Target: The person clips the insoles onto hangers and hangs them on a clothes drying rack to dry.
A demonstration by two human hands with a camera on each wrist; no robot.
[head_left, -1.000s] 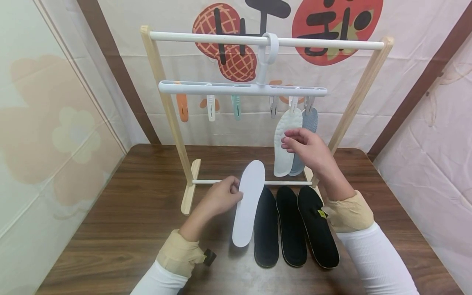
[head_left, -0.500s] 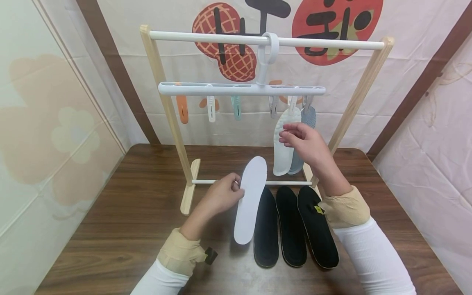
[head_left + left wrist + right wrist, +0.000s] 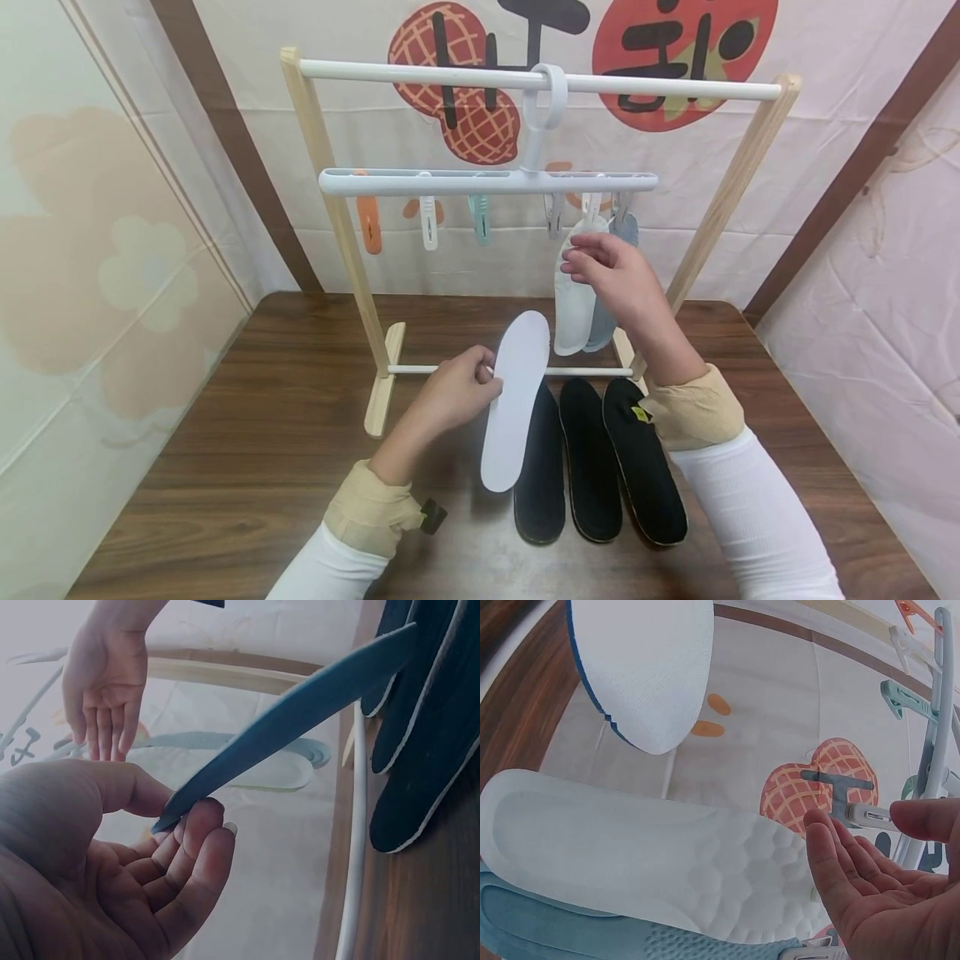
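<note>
My left hand (image 3: 459,388) pinches the edge of an insole (image 3: 514,408) between thumb and fingers, holding it up tilted over the table. White faces the head camera; the left wrist view shows the blue-looking side of this insole (image 3: 277,724). My right hand (image 3: 615,275) is raised beside the hanger with fingers loosely bent and nothing between them. Behind it a white insole (image 3: 573,321) and a blue-grey insole (image 3: 602,325) hang from clips. In the right wrist view the fingers (image 3: 829,859) overlap the white insole's dimpled end, close to a grey clip (image 3: 874,816).
Three black insoles (image 3: 591,458) lie side by side on the wooden table (image 3: 247,467). A wooden rack (image 3: 347,250) carries a pale hanger (image 3: 427,182) with an orange clip (image 3: 369,223), a white clip (image 3: 428,222) and a teal clip (image 3: 480,218) at left.
The held insole and my left hand have risen slightly and shifted right. My right hand has moved up and a little left toward the clips; the hanger has shifted slightly left.
</note>
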